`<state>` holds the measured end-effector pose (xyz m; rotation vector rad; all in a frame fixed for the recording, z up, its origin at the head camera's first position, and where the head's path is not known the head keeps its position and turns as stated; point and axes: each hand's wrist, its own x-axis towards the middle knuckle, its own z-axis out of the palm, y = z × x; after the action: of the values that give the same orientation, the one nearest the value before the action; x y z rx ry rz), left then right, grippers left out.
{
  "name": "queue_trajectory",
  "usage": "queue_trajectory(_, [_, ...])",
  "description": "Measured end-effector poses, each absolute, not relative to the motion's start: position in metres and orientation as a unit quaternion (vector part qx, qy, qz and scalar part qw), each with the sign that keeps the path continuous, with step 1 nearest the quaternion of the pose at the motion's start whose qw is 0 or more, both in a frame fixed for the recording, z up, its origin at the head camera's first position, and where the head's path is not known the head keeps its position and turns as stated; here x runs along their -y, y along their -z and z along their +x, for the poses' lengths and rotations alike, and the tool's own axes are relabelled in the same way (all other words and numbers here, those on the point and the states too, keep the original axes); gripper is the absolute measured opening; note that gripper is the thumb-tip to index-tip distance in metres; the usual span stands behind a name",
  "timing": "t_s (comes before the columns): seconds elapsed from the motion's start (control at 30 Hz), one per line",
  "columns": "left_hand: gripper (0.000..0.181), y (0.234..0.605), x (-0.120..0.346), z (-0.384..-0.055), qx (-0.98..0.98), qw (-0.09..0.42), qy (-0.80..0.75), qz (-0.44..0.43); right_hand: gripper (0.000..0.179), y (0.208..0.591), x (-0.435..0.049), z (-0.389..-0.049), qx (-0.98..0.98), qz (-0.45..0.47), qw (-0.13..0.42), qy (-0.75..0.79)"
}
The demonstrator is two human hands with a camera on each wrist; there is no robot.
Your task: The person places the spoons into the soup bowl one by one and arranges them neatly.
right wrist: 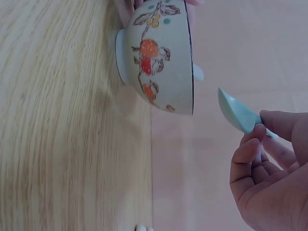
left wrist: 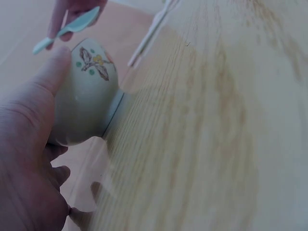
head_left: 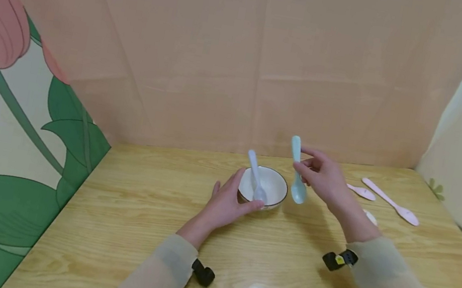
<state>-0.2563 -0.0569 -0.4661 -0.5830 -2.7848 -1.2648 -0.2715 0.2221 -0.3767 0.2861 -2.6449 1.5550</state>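
Left hand is gripping the bowl at its left side, thumb at near rim; other fingertips are partly hiding behind it. Bowl is standing upright on the wood-grain table: round, glossy, ceramic-looking, dark-edged, bird print outside. Lavender spoon is leaning inside; right wrist view is showing only its handle tip. Right hand is pinching the smooth mint spoon mid-air, scoop down, just right of the bowl. Farther right, long pink spoon is lying flat; short-looking pink spoon is losing its handle behind the hand. White item is mostly covered, can't identify.
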Motion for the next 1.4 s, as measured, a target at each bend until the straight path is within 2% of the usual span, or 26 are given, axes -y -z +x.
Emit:
queue_trajectory(0.27, [0.098, 0.465, 0.056, -0.256, 0.889, 0.011, 0.416, -0.191, 0.056, 0.377, -0.205, -0.274, 0.843, 0.104, 0.027, -0.528])
queue_trajectory(1.4, [0.103, 0.463, 0.058, -0.253, 0.894, -0.007, 0.408, -0.187, 0.056, 0.4, -0.159, -0.292, 0.875, 0.114, 0.008, -0.471])
